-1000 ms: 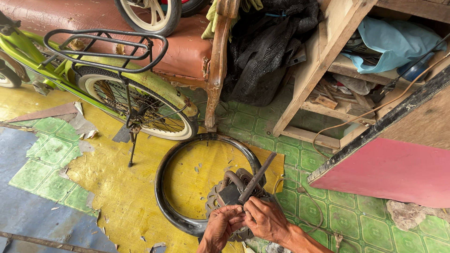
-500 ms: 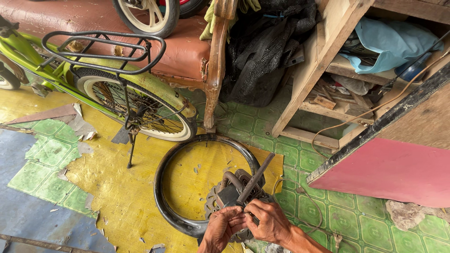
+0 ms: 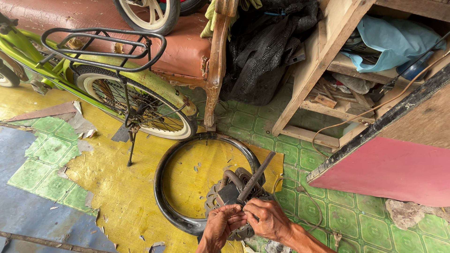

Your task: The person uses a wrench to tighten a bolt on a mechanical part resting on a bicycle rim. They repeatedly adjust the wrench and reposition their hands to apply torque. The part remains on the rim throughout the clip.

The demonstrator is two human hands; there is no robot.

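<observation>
rusty hub assembly with its perforated brake disc, lying on the yellow floor inside the lower right arc of a loose black tyre, near the rear wheel of a green bicycle. left hand and right hand side by side at the near edge, fingers curled tight around the lower end of a dark metal rod slanting up out of the hub. judged mid-way: tyre already off and lying flat, hub still rusty and in pieces, nothing yet refitted.
</observation>
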